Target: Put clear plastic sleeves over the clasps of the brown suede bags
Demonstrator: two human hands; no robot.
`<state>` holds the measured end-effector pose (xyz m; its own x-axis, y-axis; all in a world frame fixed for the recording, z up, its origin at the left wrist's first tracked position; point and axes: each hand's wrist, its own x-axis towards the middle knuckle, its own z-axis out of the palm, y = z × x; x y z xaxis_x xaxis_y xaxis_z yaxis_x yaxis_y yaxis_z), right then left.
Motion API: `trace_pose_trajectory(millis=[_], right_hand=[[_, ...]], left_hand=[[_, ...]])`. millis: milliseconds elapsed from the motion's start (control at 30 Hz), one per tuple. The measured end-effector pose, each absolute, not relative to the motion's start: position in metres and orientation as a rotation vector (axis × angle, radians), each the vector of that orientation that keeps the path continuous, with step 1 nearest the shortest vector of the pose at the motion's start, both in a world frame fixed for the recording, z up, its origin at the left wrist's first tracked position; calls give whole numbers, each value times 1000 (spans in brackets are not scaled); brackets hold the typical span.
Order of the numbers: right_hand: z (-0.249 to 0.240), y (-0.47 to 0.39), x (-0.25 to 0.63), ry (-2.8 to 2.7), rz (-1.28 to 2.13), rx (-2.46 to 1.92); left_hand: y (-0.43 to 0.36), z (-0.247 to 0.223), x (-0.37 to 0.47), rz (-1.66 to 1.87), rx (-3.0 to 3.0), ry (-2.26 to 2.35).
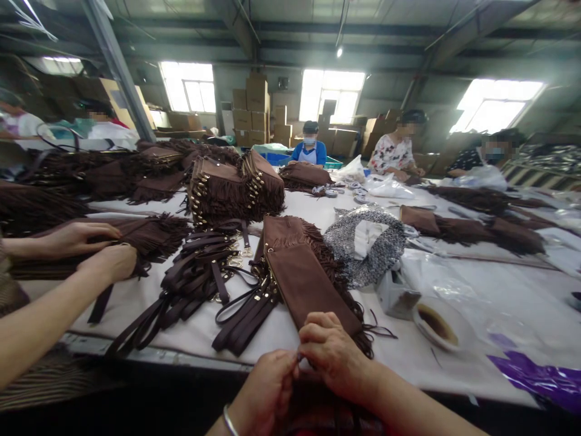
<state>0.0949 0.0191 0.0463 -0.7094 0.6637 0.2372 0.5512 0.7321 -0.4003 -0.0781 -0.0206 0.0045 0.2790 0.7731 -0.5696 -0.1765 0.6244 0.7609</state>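
Observation:
At the table's near edge, my left hand (269,383) and my right hand (334,356) meet with fingers curled together. A small dark thing (300,357) shows between the fingertips, too tiny to name. The right hand's knuckles are at the lower end of a brown fringed pouch (313,284), which lies flat on a stack of similar pouches. To the left of that stack, dark wrist straps (245,321) with metal studs fan out. A larger heap of straps (195,272) with gold clasps is beside them.
On the left, a co-worker's hands (106,260) handle a fringed brown piece (149,236). Stacked fringed pouches (222,188) stand farther back. To the right are a grey knitted piece (365,242), a metal box (397,297), a tape roll (438,324) and purple plastic (540,375).

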Motion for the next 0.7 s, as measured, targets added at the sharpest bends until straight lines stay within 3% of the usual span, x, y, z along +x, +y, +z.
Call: trace_pose_trajectory(millis=[233, 500, 700], right_hand=[[49, 5, 122, -2620, 342, -798], [29, 7, 159, -1980, 356, -1162], [16, -9, 163, -1925, 429, -1185]], left_hand=[[-21, -3, -76, 612, 215, 832], [-9, 27, -84, 426, 737, 1141], [5, 36, -60, 310, 1065, 1280]])
